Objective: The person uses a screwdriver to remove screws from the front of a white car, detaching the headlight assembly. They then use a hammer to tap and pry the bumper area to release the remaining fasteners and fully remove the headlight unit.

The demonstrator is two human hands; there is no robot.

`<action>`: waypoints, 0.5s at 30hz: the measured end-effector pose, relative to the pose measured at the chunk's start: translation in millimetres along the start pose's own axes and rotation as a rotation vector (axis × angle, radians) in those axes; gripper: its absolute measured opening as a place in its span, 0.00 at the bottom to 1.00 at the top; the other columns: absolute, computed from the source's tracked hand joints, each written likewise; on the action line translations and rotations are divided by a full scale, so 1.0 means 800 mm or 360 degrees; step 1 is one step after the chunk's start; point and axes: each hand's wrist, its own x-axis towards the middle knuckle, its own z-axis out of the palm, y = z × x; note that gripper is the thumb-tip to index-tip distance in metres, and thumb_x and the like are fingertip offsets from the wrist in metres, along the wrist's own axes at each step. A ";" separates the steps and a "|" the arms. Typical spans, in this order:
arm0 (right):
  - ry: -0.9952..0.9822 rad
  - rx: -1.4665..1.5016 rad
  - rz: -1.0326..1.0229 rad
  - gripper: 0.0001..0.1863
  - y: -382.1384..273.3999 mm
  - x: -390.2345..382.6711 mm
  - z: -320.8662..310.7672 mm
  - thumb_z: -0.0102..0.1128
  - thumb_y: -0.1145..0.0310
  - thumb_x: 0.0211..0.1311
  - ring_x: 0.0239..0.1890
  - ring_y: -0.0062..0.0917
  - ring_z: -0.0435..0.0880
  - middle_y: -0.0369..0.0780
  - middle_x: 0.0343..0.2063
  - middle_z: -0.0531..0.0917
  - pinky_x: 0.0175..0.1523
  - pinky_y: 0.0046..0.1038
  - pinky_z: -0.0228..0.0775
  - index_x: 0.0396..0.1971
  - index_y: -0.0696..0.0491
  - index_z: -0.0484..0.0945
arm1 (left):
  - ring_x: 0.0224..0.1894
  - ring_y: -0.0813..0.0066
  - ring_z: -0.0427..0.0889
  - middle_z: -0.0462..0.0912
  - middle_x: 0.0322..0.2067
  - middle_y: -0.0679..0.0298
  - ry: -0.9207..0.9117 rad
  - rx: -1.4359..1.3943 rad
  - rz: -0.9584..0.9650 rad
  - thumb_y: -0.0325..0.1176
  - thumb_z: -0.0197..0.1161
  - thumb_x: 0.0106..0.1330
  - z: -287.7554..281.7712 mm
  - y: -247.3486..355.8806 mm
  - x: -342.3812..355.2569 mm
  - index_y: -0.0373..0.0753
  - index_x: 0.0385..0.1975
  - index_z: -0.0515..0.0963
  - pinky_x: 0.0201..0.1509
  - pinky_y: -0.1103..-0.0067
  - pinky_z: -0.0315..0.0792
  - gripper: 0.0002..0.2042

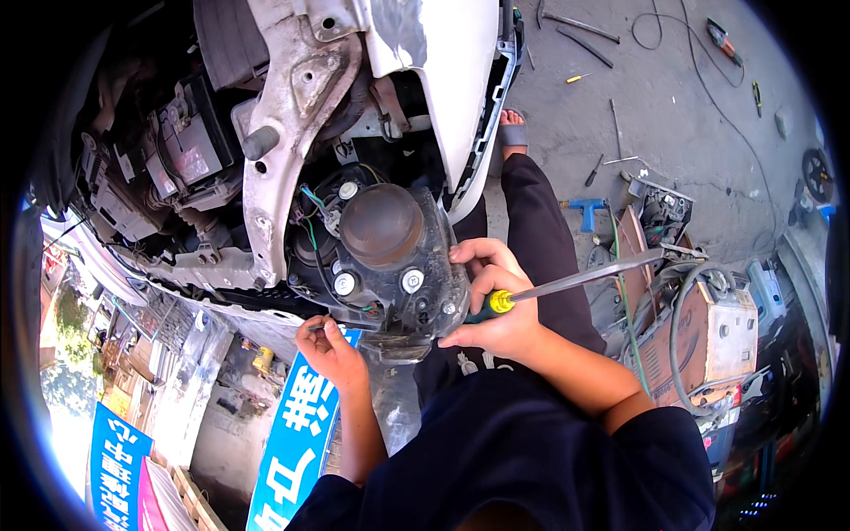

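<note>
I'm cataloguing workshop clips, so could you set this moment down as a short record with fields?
Vehicle: white car, engine bay exposed
Part at hand: dark headlamp unit with a large round cover
Right hand: holds a screwdriver by its handle, fingers at the unit's edge
Screwdriver shaft: points right, away from the unit
Left hand: at the unit's lower left, fingers pinched; contents unclear
On the ground: blue pistol-shaped tool, orange corded tool
</note>
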 end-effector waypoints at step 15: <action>0.0187 0.0410 0.0143 0.32 -0.002 -0.058 -0.017 0.89 0.59 0.28 0.57 0.33 0.70 0.44 0.51 0.69 0.70 0.41 0.56 0.26 0.52 0.70 | 0.40 0.76 0.75 0.76 0.41 0.57 -0.0183 -0.0019 0.0087 0.21 0.55 0.69 -0.022 -0.001 -0.040 0.33 0.50 0.67 0.44 0.82 0.70 0.12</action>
